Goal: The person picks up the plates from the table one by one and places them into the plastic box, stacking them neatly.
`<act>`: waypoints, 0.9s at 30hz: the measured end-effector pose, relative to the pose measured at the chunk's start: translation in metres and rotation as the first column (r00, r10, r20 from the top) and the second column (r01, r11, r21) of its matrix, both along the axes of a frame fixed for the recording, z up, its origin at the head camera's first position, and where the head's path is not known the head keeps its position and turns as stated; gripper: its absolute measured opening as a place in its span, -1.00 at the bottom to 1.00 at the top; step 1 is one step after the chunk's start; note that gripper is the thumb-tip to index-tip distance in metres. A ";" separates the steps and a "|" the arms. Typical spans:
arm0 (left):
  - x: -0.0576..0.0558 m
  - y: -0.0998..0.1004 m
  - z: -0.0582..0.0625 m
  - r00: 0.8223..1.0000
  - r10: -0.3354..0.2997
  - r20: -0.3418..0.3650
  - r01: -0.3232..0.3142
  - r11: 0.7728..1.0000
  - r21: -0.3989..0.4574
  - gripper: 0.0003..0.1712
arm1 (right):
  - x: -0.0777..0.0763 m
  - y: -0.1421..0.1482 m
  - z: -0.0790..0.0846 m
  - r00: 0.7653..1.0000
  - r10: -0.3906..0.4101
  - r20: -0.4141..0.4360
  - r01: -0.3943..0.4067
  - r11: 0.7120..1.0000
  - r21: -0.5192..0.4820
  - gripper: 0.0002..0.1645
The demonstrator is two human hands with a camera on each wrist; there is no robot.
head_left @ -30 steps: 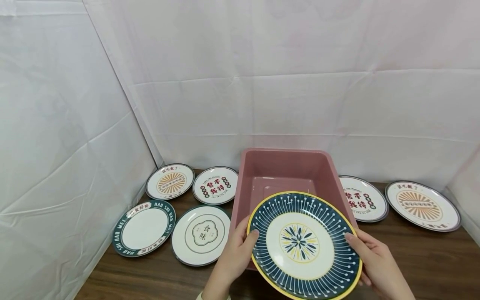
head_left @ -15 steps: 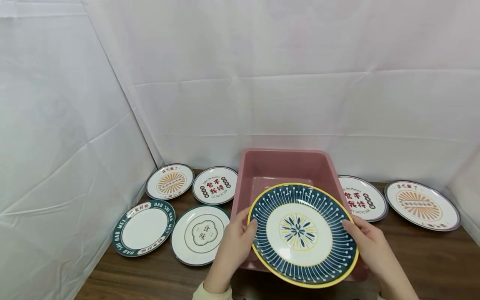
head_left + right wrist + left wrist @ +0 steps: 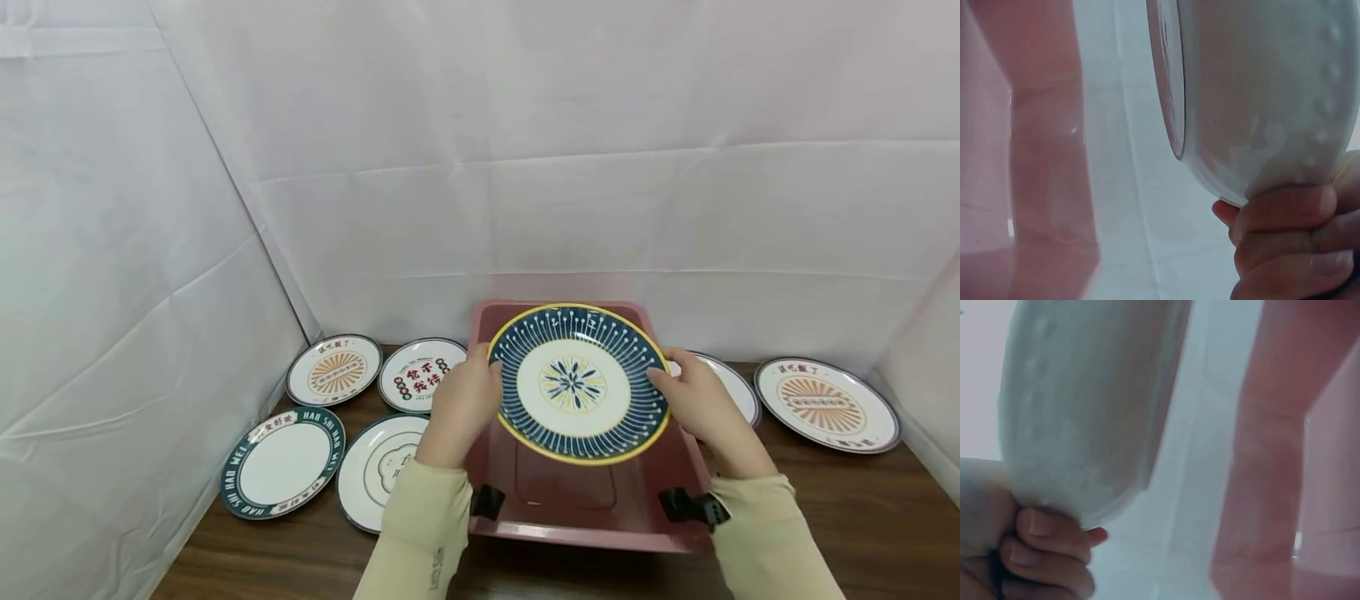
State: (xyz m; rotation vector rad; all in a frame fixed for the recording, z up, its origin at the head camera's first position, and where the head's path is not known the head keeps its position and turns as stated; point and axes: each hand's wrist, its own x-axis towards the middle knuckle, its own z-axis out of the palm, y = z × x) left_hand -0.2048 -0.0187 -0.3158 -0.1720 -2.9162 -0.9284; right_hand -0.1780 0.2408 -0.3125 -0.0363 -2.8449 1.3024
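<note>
Both hands hold up a round plate (image 3: 573,385) with a dark blue patterned band, a yellow rim and a flower-like centre. The left hand (image 3: 467,400) grips its left edge, thumb on top. On the opposite edge the right hand (image 3: 701,400) pinches the rim the same way. Below and behind the plate stands a pink rectangular basin (image 3: 566,492), partly hidden by it. Each wrist view looks under the plate: its pale underside (image 3: 1085,406) shows at the left hand with fingers curled beneath, and the right fingers (image 3: 1285,212) press the underside (image 3: 1260,94) likewise.
Left of the basin lie a sunburst plate (image 3: 334,372), a red-lettered plate (image 3: 420,372), a green-rimmed plate (image 3: 283,463) and a white plate (image 3: 367,475). To the right are another red-lettered plate (image 3: 738,392) and another sunburst plate (image 3: 827,406). White cloth (image 3: 555,167) hangs behind the wooden table (image 3: 817,500).
Both hands have carried the blue plate forward and away from the body, from the basin's near edge to over its far part. The sleeves and wrist straps have come into view.
</note>
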 end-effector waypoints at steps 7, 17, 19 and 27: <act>-0.034 0.010 -0.014 0.994 0.111 -0.019 -0.112 0.993 -0.027 -0.63 | -0.036 0.002 -0.008 0.997 -0.010 0.077 0.016 0.997 -0.078 -0.38; -0.056 0.021 -0.044 0.986 0.155 0.061 -0.155 0.988 -0.007 -0.61 | -0.053 0.004 -0.031 0.988 -0.064 0.138 0.078 0.992 -0.100 -0.40; -0.057 0.023 -0.052 0.986 0.147 0.079 -0.144 0.989 -0.042 -0.57 | -0.055 0.004 -0.039 0.989 -0.061 0.134 0.069 0.996 -0.054 -0.43; -0.060 0.032 -0.071 0.979 0.151 0.133 -0.109 0.954 -0.280 -0.39 | -0.062 -0.002 -0.059 0.984 -0.040 0.172 0.008 0.983 0.181 -0.50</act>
